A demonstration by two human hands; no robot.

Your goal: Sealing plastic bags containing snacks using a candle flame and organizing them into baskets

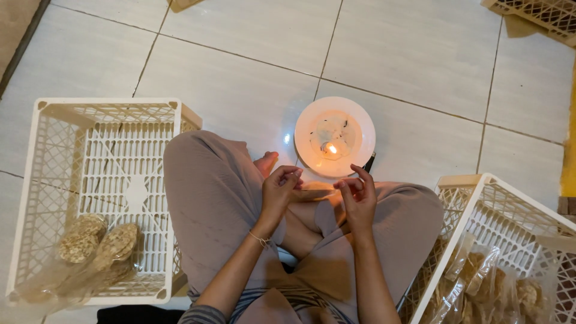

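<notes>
2 cream plastic crates flank a person sitting cross-legged on the tiled floor (252,78). Going from the left, the left crate (99,198) holds 2 clear bags of round brown crackers (96,243) in its near corner, and the rest of its grid bottom is bare; judging from that, only a small part of the packing looks done. Next comes the left hand (279,192), fingers curled and pinched on the near end of a thin clear plastic bag edge (315,193), which lies stretched between both hands just above the lap. Directly beyond it, close to the knees, sits a white plate (363,129) carrying a small lit candle (330,148); the bag edge is near the flame but not in it. The right hand (357,195) is partly open, thumb and forefinger nipping the other end of the bag edge, the remaining fingers raised. Whether a filled bag hangs below the hands cannot be told. Further right, the right crate (498,240) is heaped with clear bags of crackers (480,282), seemingly the larger share. A 3rd crate's corner (540,15) shows at the top right. Nothing stands between hands and candle.
</notes>
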